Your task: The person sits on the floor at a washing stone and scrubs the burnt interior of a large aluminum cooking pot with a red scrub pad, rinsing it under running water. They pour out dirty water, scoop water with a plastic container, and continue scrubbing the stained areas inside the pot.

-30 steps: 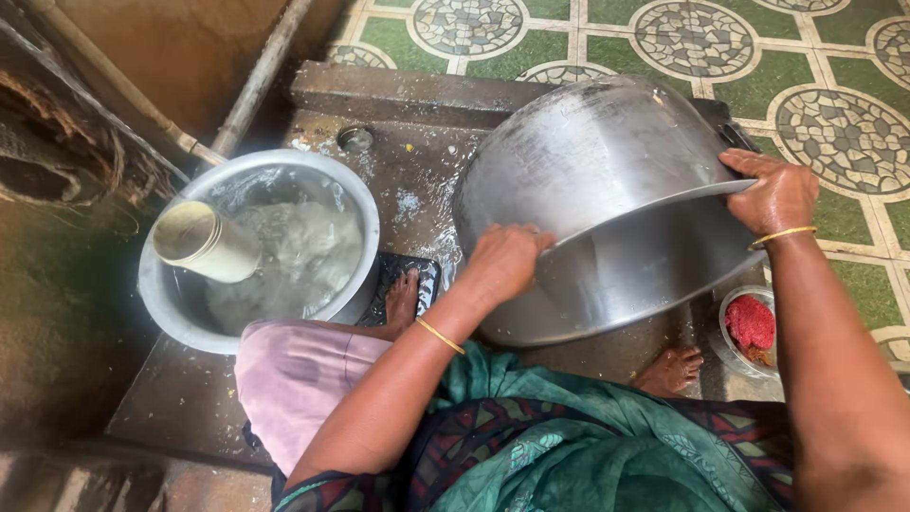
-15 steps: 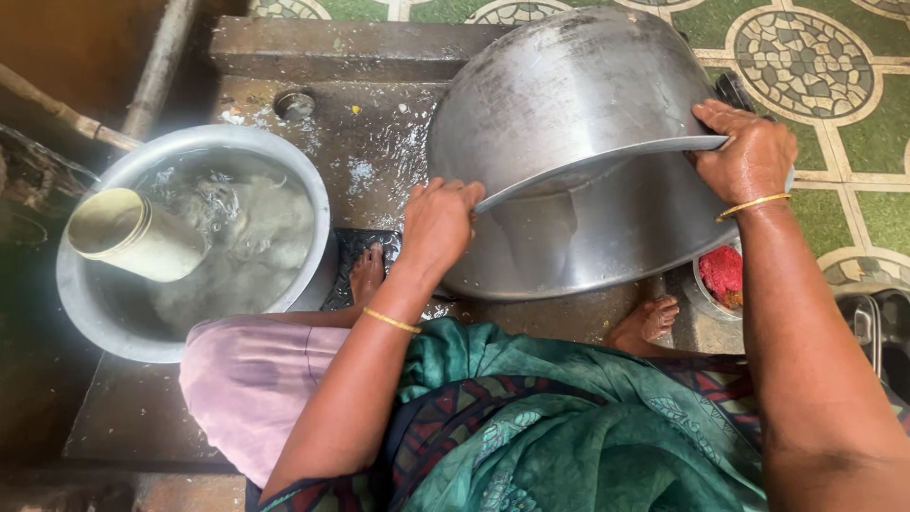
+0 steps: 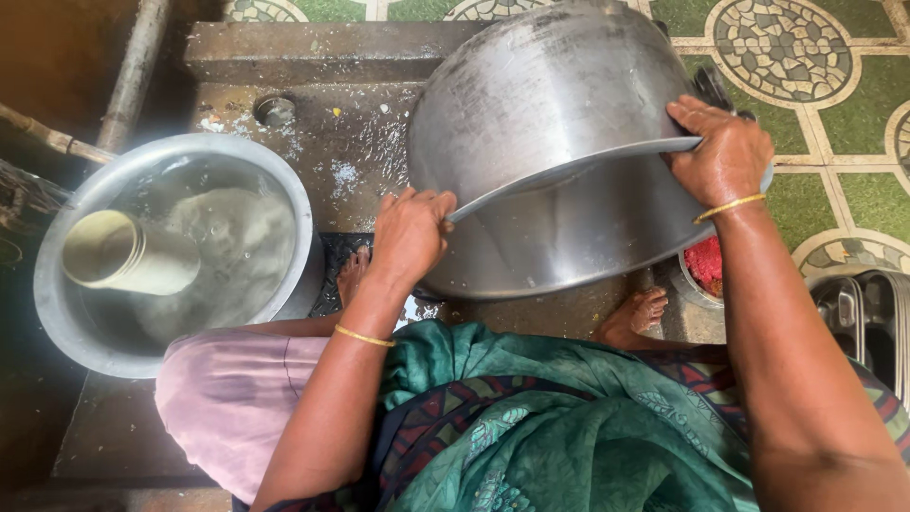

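now steel pot tipped higher, hands gripping rim

I squat on a wet grey concrete slab, speckled white, with a small round drain hole near its raised back edge. Past that edge and to the slab's right runs tiled floor, green squares with round pebble-pattern medallions and cream borders. Left of the slab it's dark brown and shadowy, and a grey pipe slants up there. Soft daylight, brightest on the tiles.
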